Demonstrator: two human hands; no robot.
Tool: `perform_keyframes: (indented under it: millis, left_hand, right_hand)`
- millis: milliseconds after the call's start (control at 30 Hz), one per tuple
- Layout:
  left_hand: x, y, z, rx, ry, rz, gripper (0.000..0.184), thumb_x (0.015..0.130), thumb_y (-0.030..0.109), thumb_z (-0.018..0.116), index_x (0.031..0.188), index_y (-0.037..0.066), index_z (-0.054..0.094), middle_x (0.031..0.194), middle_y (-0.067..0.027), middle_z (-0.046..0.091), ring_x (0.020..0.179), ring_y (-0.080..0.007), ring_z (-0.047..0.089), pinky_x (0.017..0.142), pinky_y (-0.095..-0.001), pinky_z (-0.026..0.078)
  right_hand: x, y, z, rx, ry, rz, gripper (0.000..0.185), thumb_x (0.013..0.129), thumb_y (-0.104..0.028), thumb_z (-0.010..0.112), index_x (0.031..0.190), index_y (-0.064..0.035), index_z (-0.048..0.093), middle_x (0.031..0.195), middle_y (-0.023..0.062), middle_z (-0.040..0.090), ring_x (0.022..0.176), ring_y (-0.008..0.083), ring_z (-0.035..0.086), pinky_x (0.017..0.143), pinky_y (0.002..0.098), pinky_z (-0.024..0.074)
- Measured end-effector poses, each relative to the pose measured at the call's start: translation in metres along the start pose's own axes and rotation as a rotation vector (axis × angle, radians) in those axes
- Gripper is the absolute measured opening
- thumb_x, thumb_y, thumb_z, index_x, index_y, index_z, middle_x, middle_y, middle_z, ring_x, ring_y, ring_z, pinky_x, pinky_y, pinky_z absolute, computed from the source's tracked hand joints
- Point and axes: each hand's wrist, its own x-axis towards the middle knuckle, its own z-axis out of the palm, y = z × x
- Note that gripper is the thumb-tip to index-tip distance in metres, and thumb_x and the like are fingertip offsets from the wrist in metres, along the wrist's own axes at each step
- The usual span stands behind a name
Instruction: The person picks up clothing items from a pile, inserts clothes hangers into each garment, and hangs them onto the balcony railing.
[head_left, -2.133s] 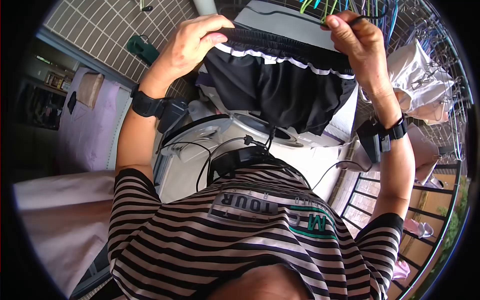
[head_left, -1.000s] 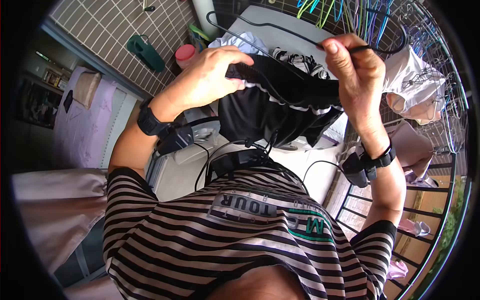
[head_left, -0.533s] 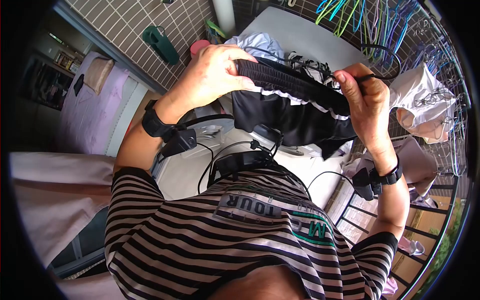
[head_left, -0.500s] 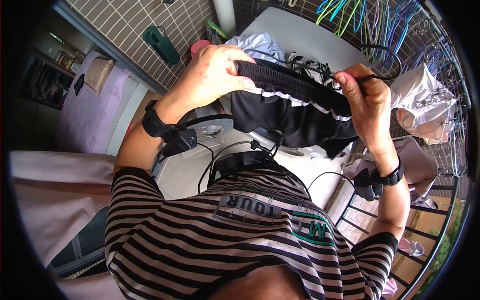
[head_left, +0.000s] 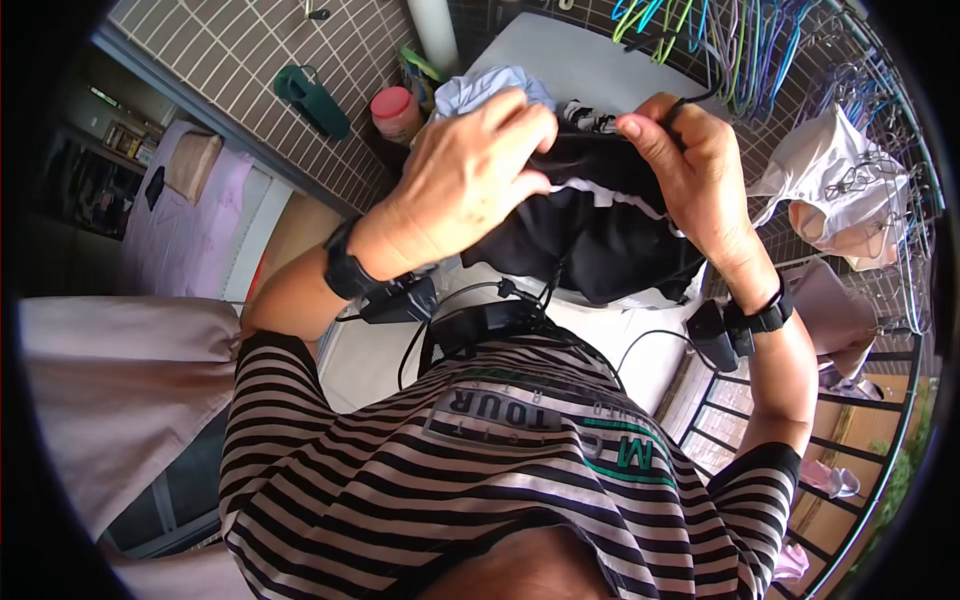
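Observation:
Black shorts with a white drawstring or trim under the waistband hang between my hands, in front of my chest. My left hand is at the waistband's left part, thumb and fingers closing on the cloth. At the right end, my right hand grips the waistband together with a dark hanger, whose hook rises above the fist. Most of the hanger's body is hidden by the hands and cloth. Both wrists wear black straps with small devices.
Behind the shorts, a light blue cloth lies on a grey surface, near a pink-lidded jar. Coloured hangers hang at the upper right, above white garments on a wire rack. A black railing stands lower right.
My left hand has moved right along the waistband, which now bunches more. My right hand has shifted slightly left and up, and the hanger's hook has turned more upright.

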Motion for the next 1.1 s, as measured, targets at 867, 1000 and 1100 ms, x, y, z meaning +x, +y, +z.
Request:
perform_keyframes:
  millis: [867, 1000, 1100]
  left_hand:
    - [-0.024, -0.051, 0.013, -0.571, -0.185, -0.36, 0.059, 0.072, 0.044, 0.08, 0.102, -0.004, 0.062, 0.086, -0.0129, 0.067, 0.079, -0.0195, 0.064, 0.076, -0.0332, 0.049]
    - [-0.052, -0.057, 0.046, -0.494, -0.178, -0.23, 0.05, 0.079, 0.033, 0.077, 0.108, -0.005, 0.06, 0.096, -0.0139, 0.063, 0.085, -0.0218, 0.061, 0.077, -0.0338, 0.048]
    - [-0.072, -0.078, 0.089, -0.229, -0.098, 0.009, 0.046, 0.078, 0.029, 0.077, 0.109, -0.002, 0.062, 0.103, -0.0175, 0.062, 0.093, -0.0291, 0.058, 0.079, -0.0394, 0.046]
  right_hand:
    - [-0.09, 0.053, -0.02, -0.071, 0.013, 0.164, 0.029, 0.079, 0.008, 0.058, 0.107, 0.0022, 0.059, 0.085, 0.0191, 0.063, 0.073, 0.0317, 0.063, 0.068, 0.0322, 0.0483]
    - [-0.122, 0.053, -0.031, 0.043, -0.187, 0.5, 0.023, 0.086, -0.001, 0.061, 0.108, 0.0063, 0.058, 0.08, 0.0183, 0.063, 0.071, 0.0182, 0.06, 0.068, 0.0298, 0.0474]
    - [-0.144, 0.043, -0.018, 0.279, -0.185, 0.553, 0.03, 0.092, -0.017, 0.062, 0.109, 0.0063, 0.056, 0.079, 0.0148, 0.063, 0.075, 0.0133, 0.055, 0.071, 0.0304, 0.0472]
